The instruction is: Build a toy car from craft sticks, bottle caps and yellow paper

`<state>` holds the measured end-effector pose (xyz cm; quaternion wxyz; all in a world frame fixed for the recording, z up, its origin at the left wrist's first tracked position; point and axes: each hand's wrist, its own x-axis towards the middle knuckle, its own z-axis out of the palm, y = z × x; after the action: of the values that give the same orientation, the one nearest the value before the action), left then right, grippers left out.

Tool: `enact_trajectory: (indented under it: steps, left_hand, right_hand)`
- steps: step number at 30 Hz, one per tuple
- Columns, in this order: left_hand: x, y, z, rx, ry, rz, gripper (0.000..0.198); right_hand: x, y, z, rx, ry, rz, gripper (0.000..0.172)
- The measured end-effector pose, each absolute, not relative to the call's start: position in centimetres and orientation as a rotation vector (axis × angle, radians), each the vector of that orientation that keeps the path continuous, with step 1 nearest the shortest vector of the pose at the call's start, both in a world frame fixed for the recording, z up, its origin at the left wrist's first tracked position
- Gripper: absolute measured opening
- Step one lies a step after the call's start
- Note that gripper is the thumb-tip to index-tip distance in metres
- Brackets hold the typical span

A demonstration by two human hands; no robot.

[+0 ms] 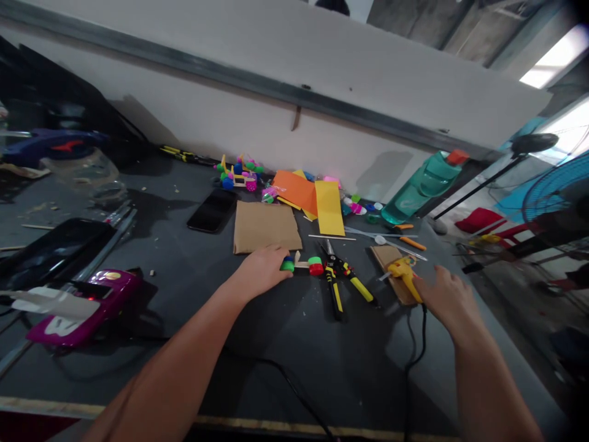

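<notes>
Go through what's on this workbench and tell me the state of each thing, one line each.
left hand, resting on the wheeled craft toy
wheeled craft toy, upright on its green and red wheels
right hand, fingers at the glue gun
glue gun, lying on a cardboard scrap
yellow-handled snips, handles spread apart
teal water bottle, on its side, orange cap on
phone, flat, dark

a yellow glue gun (401,274), a teal bottle (421,187), an orange paper sheet (294,191).
</notes>
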<state>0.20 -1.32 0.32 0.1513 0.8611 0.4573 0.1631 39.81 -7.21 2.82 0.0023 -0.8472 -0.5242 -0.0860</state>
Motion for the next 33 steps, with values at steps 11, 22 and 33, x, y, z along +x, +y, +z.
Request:
enact_trajectory:
  steps: [11, 22, 33]
  left_hand:
    - [0.4, -1.0, 0.0, 2.380, 1.314, 0.495, 0.034]
    - [0.3, -1.2, 0.1, 2.440, 1.308, 0.474, 0.035]
    - [0.3, -1.2, 0.1, 2.471, 1.295, 0.490, 0.032]
  right_hand:
    - [40.1, -8.5, -0.2, -2.770, -1.751, -0.168, 0.040]
    - [39.5, -7.2, 0.1, -2.687, -1.682, -0.054, 0.049]
    - [39.4, -5.5, 0.5, -2.688, -1.500, 0.053, 0.052]
